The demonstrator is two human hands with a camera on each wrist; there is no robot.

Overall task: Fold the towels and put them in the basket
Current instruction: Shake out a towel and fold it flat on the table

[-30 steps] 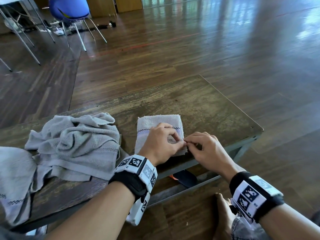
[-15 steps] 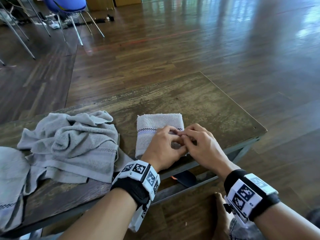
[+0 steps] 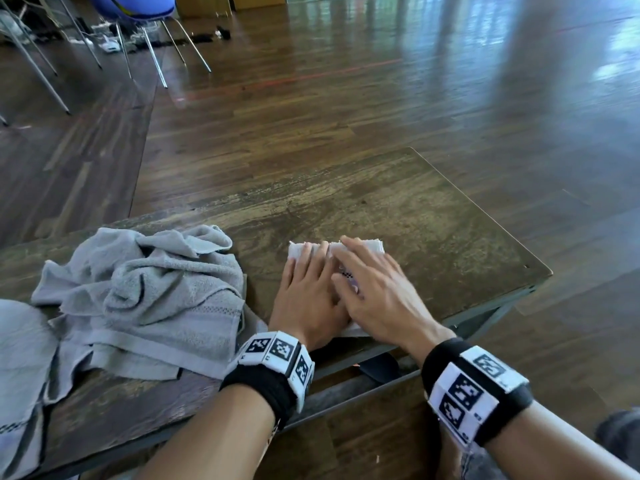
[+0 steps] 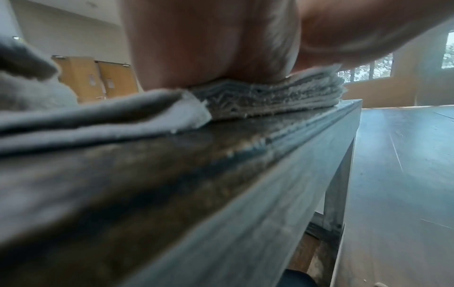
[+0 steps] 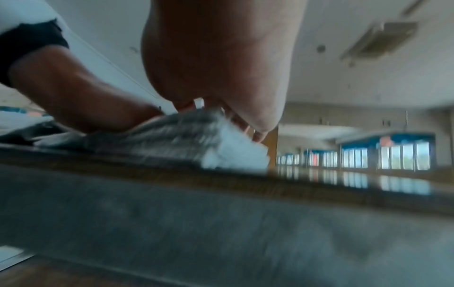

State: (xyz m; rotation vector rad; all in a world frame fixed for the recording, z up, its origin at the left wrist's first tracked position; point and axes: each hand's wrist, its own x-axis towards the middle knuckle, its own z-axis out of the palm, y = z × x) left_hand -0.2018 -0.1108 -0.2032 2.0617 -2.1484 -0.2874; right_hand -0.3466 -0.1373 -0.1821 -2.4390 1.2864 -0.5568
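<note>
Change: half a second back both hands pinched the near edge of the small folded pale grey towel (image 3: 375,247); the fingers have uncurled and it looks shorter, folded over once more
Left hand (image 3: 309,299): flat, fingers straight, palm pressing the folded stack
Right hand (image 3: 374,296): spread flat just beside it, fingers reaching the towel's far edge, gripping nothing
Towel spot: near edge of the worn dark wooden table (image 3: 398,209), right of the crumpled grey towel heap (image 3: 149,289)
Left wrist view: only here the stacked layers (image 4: 275,97) show edge-on under the palm
Right wrist view: blurred; fingertips (image 5: 258,134) over the towel's white end
Head view: another grey towel (image 3: 20,368) at far left
</note>
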